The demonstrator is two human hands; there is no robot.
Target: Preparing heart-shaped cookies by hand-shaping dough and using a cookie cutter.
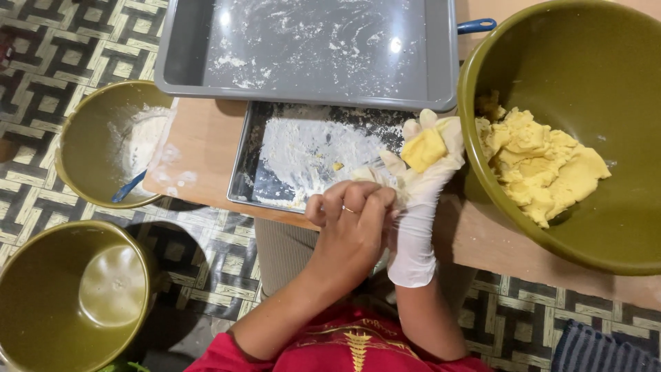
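At far left an empty olive bowl (72, 296) sits on the patterned floor, its lower edge cut off. Above it a second olive bowl (113, 141) holds flour and a blue scoop (128, 186), half under the table's (200, 148) corner. On the table lies a floured metal tray (306, 155), its far end tucked under a grey tray (310, 48) whose top runs out of view. My left hand (351, 224), bare and ringed, is curled shut, pinching the glove at the base of my right palm; what its fingertips grip is hidden. My gloved right hand (423, 162) cups a yellow dough lump (423, 148), fingers loosely bent around it. Right of it, the big bowl (551, 62) holds the dough mass (540, 162), its rim cut off at the edge.
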